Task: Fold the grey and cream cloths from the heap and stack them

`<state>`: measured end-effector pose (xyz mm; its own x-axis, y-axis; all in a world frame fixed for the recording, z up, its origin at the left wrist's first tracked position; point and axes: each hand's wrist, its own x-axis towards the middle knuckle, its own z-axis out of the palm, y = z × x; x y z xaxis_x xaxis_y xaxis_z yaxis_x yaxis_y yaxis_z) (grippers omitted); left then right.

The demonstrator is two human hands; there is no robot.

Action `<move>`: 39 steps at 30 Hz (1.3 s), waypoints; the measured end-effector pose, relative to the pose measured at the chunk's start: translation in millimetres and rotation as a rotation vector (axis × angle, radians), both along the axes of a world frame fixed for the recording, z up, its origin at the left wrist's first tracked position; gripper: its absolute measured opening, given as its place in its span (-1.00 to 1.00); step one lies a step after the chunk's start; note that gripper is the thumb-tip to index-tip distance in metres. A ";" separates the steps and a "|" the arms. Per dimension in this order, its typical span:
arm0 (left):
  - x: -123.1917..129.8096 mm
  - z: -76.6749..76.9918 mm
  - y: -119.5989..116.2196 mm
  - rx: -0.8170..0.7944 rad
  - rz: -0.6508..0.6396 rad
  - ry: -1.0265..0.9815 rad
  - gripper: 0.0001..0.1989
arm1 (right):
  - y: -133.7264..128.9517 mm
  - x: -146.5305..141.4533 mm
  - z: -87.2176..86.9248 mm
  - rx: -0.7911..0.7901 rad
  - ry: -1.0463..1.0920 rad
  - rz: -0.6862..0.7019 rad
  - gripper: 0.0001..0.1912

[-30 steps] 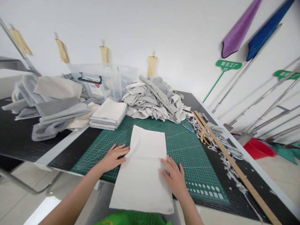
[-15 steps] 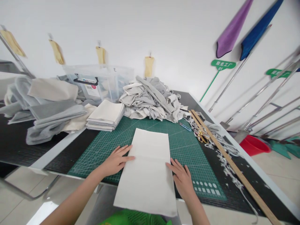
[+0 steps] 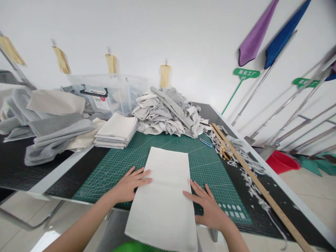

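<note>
A white rectangular cloth (image 3: pixel 165 196) lies flat on the green cutting mat (image 3: pixel 210 168), its lower end reaching past the table's near edge. My left hand (image 3: pixel 130 185) rests with fingers spread on the cloth's left edge. On the right edge lies my right hand (image 3: pixel 207 203), fingers apart, thumb near the table edge. Neither hand grips anything. Behind the cloth to the left stands a neat stack of folded cloths (image 3: pixel 117 129). A loose heap of grey and white cloth (image 3: pixel 168 112) sits at the mat's far edge.
Further left are crumpled cloths (image 3: pixel 52 129) and a clear plastic box (image 3: pixel 97 94). To the right lie a blue cutter (image 3: pixel 205 142), yellow-handled scissors (image 3: pixel 225 153), scrap strips and a long wooden ruler (image 3: pixel 262 189). A red bucket (image 3: pixel 282 162) stands beyond the table.
My right hand has shifted and spread a little at the cloth's right edge. My left hand stays nearly in place. The whole view has moved slightly.
</note>
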<state>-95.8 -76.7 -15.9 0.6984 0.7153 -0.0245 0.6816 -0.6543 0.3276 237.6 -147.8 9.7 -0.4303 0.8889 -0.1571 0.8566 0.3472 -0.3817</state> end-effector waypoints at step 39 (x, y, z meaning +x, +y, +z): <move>23.1 10.3 27.8 -0.252 0.591 -0.209 -0.76 | 37.6 -18.8 -3.3 0.039 0.013 -0.571 -0.70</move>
